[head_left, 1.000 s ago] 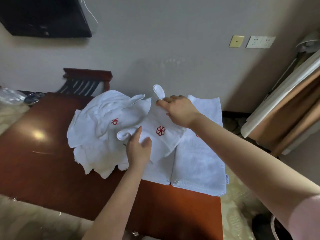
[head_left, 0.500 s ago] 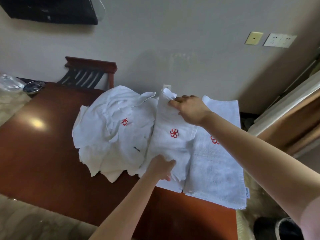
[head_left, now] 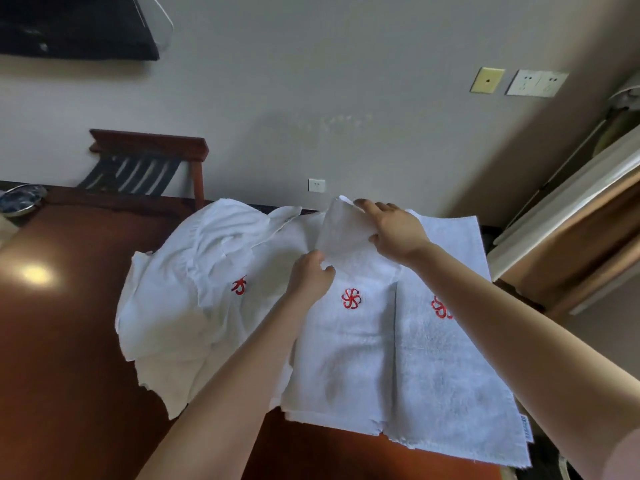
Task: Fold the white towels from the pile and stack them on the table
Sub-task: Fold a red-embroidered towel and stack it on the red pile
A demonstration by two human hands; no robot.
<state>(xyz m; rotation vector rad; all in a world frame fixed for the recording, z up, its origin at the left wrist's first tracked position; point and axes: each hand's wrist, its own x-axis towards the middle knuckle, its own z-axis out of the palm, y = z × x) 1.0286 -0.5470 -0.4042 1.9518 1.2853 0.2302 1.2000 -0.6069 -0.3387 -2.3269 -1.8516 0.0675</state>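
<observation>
Near desk (head_left: pixel 69 341) far edge, your right hand (head_left: pixel 394 233) and left hand (head_left: pixel 311 278), fingers closed, pinch raised flap of middle towel (head_left: pixel 346 341), lying between pile (head_left: pixel 194 289) and flat towel (head_left: pixel 450 358). Pull flap taut, align edges, press crease.

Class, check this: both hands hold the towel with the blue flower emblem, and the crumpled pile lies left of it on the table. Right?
Not quite. The head view shows the emblem is red, not blue. The left hand and right hand do hold that towel, the pile left of it on the table.
</observation>
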